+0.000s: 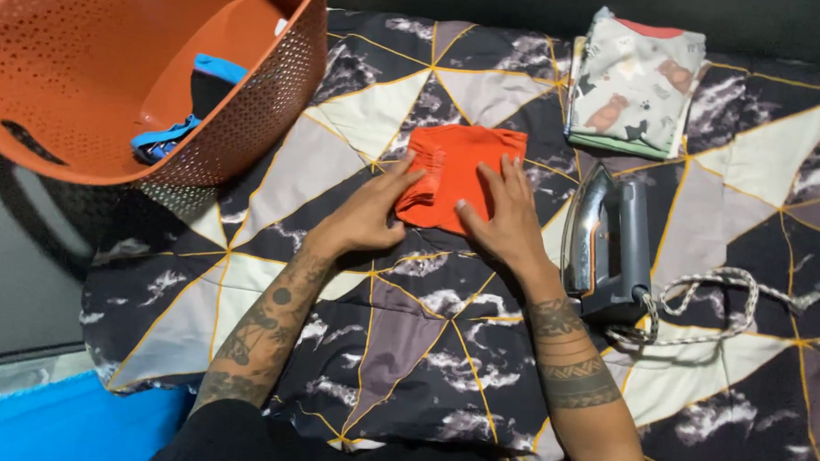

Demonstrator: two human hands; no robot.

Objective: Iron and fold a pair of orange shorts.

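**Two hands flat on one folded orange cloth**

Nearest: two bare forearms, both tattooed, reaching up from the bottom edge. Under them, one sheet (406, 348), soft fabric, printed with dark marbled, grey and cream triangles split by thin yellow lines; it covers the work surface. At lower left, one blue strip (67, 423) beside the sheet.

Middle: left hand (370, 211) lies palm down on the left edge of the cloth (457, 173), fingers straight and close together, tips on the fabric. Right hand (506, 216) lies palm down on the lower right part, fingers spread narrowly, pressing flat. Neither hand grips; both rest on top. Cloth: one piece, orange, folded into a rough rectangle, with ribbed pleats along its left side. It sits at the centre of the sheet, between the hands.

Just right of the right hand: one iron (609, 242), grey body, shiny metal soleplate, standing on its side. One braided cord (698, 304), black and white, loops from its base toward the right edge.

Far: one stack (635, 79) of folded printed fabric, pale with animal figures, upper right. One basket (116, 66), orange plastic, perforated wall, round, upper left, partly over the sheet edge; inside it dark and blue clothing (192, 105), count unclear
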